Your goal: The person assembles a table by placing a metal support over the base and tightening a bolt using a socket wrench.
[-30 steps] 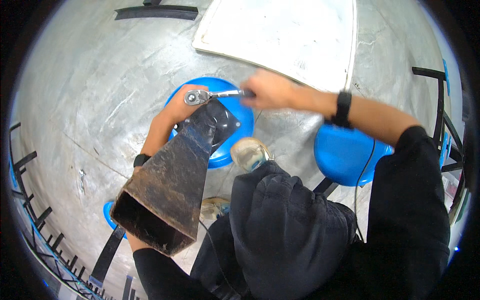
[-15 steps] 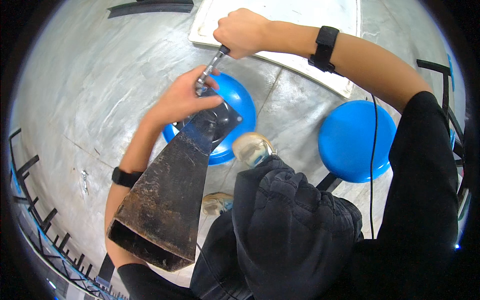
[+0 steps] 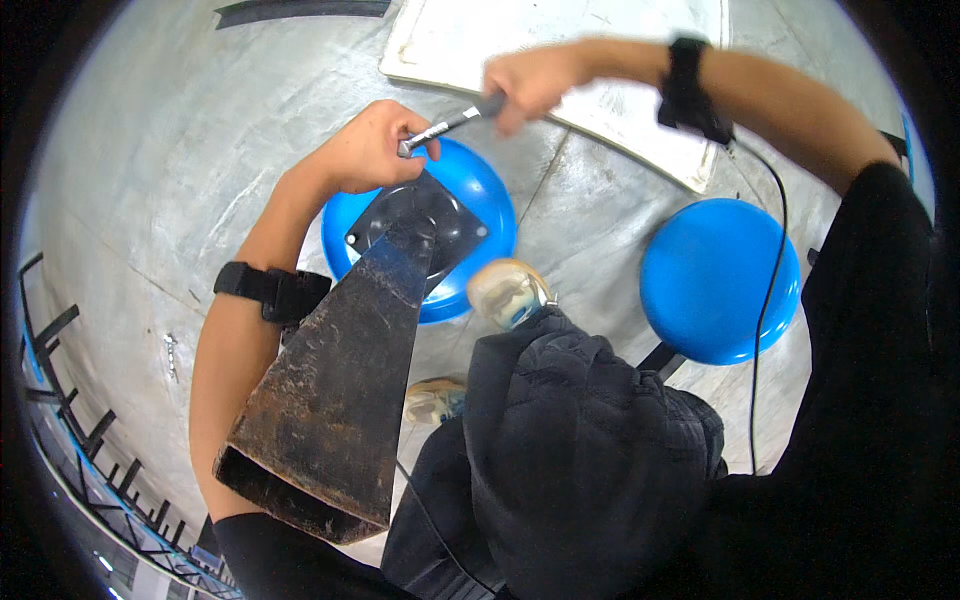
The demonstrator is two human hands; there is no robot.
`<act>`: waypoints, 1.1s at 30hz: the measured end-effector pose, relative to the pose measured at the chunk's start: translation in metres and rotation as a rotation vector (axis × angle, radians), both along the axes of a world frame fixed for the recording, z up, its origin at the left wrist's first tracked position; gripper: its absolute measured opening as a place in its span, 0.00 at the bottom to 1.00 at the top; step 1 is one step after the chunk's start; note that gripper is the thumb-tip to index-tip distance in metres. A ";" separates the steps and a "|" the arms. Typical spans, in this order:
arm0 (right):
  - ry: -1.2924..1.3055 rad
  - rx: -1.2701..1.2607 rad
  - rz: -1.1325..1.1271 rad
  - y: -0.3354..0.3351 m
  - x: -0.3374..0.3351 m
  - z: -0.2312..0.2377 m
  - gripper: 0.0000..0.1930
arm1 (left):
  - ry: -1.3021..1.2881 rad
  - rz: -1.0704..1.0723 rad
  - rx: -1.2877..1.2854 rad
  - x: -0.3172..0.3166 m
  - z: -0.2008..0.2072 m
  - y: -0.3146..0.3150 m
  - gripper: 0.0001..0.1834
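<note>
A ratchet wrench [image 3: 450,124] spans the gap between my hands, above the far corner of a black square plate [image 3: 458,222]. My left hand [image 3: 370,148] curls its fingers round the wrench's head end; whether a socket there sits on a bolt is hidden. The dark handle is in the fist of my right hand [image 3: 538,84], which is blurred. The plate lies on a blue round seat [image 3: 492,185], with light bolt heads at its left and right corners. From the plate a rusty rectangular steel tube [image 3: 335,380] rises toward me, its open end nearest.
A second blue round stool [image 3: 712,280] stands at the right. Beyond my right hand lies a white board [image 3: 620,120]. A small metal tool [image 3: 171,357] is on the floor at left, near a black rack [image 3: 100,440]. A cable [image 3: 765,330] hangs from my right wrist strap.
My right hand has swung right and slightly down with the wrench handle, so the wrench lies flatter. My left hand has shifted up and closed more around the head end.
</note>
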State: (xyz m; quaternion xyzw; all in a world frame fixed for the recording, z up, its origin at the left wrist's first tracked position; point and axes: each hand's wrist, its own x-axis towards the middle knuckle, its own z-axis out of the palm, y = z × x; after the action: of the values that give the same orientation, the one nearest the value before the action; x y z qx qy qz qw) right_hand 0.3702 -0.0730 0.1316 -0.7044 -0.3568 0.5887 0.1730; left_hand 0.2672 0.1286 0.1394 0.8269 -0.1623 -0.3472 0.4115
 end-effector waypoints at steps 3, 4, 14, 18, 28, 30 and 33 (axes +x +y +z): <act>-0.007 0.144 -0.304 -0.041 -0.059 -0.012 0.11 | -0.015 -0.069 -0.064 0.013 -0.006 -0.007 0.08; 0.043 0.054 -0.479 -0.042 -0.085 -0.004 0.12 | -0.068 -0.181 -0.018 0.014 0.003 -0.009 0.09; 0.141 0.047 -0.769 -0.014 -0.145 0.010 0.11 | -0.281 -0.302 -0.082 -0.001 -0.022 0.011 0.11; -0.218 0.151 0.052 -0.004 -0.029 -0.016 0.13 | -0.095 -0.065 -0.063 -0.014 -0.011 0.007 0.07; 0.293 -0.022 -0.335 -0.012 -0.063 0.023 0.16 | -0.083 -0.155 -0.003 -0.005 -0.009 0.018 0.08; 0.380 -0.006 -0.509 -0.017 -0.089 0.018 0.16 | -0.124 -0.217 0.017 0.001 -0.011 0.018 0.09; 0.496 0.057 -0.752 -0.019 -0.132 0.016 0.15 | -0.200 -0.304 -0.007 0.004 -0.016 0.018 0.12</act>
State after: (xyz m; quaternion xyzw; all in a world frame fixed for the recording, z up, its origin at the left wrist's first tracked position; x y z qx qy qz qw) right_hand 0.2384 -0.0918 0.1472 -0.6176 -0.0400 0.6259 0.4745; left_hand 0.2711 0.1469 0.1231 0.8218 -0.3267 -0.3210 0.3389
